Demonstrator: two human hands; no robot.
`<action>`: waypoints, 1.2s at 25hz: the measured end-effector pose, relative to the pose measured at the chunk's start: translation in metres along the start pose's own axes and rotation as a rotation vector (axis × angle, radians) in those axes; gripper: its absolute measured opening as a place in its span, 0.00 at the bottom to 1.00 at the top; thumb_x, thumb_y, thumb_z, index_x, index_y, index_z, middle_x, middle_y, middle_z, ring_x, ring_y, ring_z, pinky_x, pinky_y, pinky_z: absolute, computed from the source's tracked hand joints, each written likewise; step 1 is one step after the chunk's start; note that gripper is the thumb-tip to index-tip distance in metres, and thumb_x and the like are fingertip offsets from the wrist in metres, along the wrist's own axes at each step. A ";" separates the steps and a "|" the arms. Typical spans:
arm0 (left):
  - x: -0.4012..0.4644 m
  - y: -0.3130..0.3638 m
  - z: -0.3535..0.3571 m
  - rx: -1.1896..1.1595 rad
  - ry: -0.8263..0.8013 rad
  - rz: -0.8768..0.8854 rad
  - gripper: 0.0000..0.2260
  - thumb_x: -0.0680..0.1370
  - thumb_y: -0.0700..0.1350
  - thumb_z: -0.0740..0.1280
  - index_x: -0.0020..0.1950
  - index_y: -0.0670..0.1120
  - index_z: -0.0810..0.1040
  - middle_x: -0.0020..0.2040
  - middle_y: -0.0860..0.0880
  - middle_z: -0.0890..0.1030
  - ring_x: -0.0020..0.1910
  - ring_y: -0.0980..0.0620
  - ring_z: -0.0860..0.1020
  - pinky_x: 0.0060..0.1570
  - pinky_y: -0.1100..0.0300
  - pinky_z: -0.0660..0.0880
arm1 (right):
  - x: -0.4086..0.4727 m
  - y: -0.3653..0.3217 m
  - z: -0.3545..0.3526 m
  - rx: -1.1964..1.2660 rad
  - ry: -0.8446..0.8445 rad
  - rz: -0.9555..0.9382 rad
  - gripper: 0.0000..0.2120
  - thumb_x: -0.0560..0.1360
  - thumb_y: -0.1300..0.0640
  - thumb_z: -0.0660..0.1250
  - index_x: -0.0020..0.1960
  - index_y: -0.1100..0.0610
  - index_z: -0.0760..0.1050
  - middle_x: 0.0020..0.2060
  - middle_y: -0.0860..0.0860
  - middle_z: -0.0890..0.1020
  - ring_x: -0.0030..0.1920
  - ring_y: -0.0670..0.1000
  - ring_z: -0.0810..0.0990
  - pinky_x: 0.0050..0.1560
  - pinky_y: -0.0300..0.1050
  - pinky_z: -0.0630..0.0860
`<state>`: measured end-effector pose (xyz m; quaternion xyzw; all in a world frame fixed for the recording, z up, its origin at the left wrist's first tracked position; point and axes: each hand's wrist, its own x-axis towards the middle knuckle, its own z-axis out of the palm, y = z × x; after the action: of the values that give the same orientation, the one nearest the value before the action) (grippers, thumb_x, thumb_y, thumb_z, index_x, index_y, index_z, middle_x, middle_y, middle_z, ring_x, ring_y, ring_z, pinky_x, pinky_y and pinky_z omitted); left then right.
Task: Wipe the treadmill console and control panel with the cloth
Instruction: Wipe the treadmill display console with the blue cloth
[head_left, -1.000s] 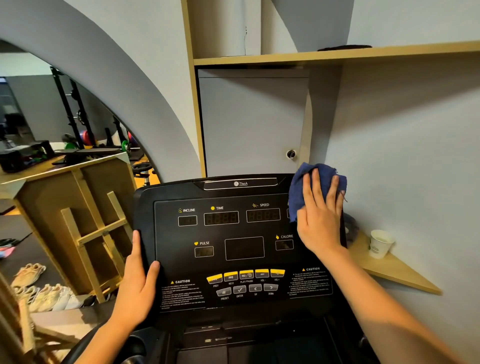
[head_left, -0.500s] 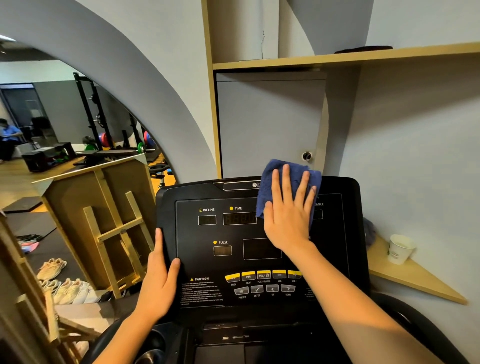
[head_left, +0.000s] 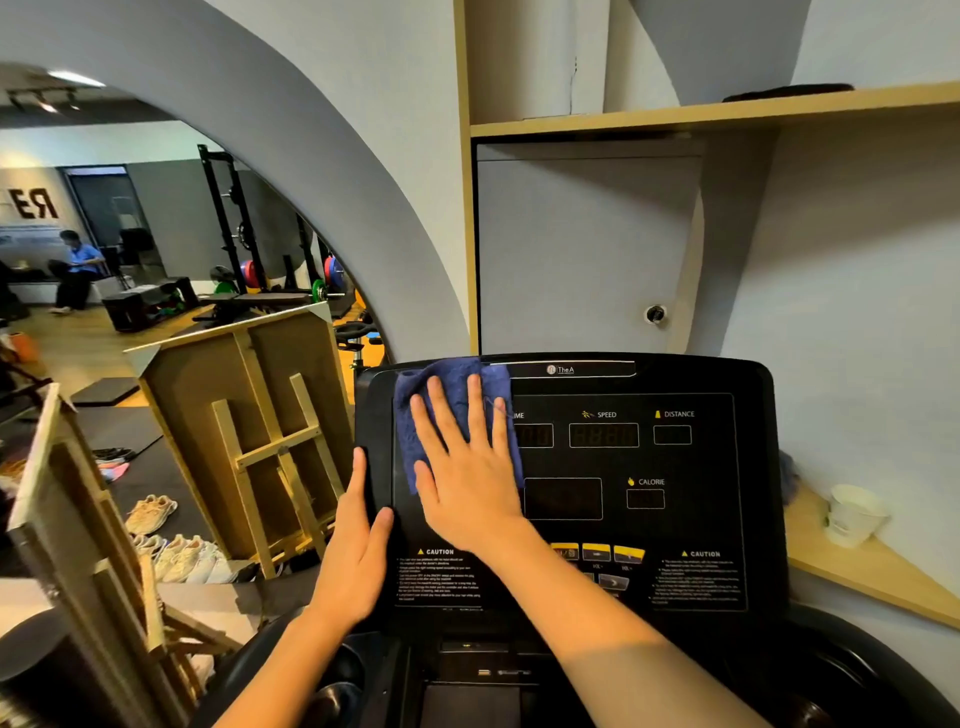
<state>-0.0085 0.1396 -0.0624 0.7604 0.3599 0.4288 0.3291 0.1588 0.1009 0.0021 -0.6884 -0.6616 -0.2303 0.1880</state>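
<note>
The black treadmill console (head_left: 696, 467) fills the lower middle of the head view, with displays marked SPEED, DISTANCE and CALORIE and a row of yellow buttons (head_left: 597, 552) lower down. A dark blue cloth (head_left: 415, 410) lies flat on the console's upper left part. My right hand (head_left: 467, 467) presses on it with straight, spread fingers. My left hand (head_left: 358, 545) holds the console's left edge, thumb on the front face and fingers behind the edge.
A white paper cup (head_left: 852, 514) stands on a wooden corner shelf (head_left: 857, 577) right of the console. A grey cabinet door with a lock (head_left: 655, 314) is behind. Wooden frames (head_left: 270, 441) and shoes (head_left: 182, 558) sit at the left. A person sits far off.
My right hand has slid the cloth leftward across the top of the console, from the right corner to the left side. My left hand stays on the left edge.
</note>
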 end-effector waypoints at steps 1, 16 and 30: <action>0.000 -0.001 0.000 -0.027 -0.002 0.004 0.31 0.80 0.60 0.55 0.79 0.66 0.42 0.79 0.67 0.49 0.78 0.62 0.52 0.76 0.52 0.55 | -0.005 -0.006 0.004 0.005 -0.018 -0.039 0.35 0.81 0.45 0.54 0.82 0.53 0.44 0.82 0.54 0.42 0.79 0.64 0.35 0.76 0.68 0.47; 0.002 0.000 0.004 -0.077 -0.012 0.006 0.35 0.76 0.71 0.52 0.79 0.64 0.43 0.78 0.67 0.52 0.73 0.72 0.57 0.70 0.62 0.59 | -0.092 0.004 0.023 0.069 -0.166 -0.231 0.31 0.82 0.48 0.53 0.82 0.48 0.45 0.82 0.48 0.46 0.81 0.56 0.38 0.78 0.59 0.44; 0.000 0.002 0.002 -0.057 -0.020 -0.015 0.32 0.77 0.69 0.51 0.78 0.68 0.40 0.80 0.65 0.50 0.79 0.58 0.53 0.76 0.46 0.56 | -0.149 0.080 0.022 -0.092 -0.092 -0.041 0.40 0.75 0.51 0.65 0.82 0.49 0.49 0.82 0.49 0.50 0.81 0.58 0.48 0.76 0.58 0.52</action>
<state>-0.0062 0.1385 -0.0612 0.7524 0.3498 0.4287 0.3574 0.2369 -0.0139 -0.0972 -0.6923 -0.6724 -0.2323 0.1209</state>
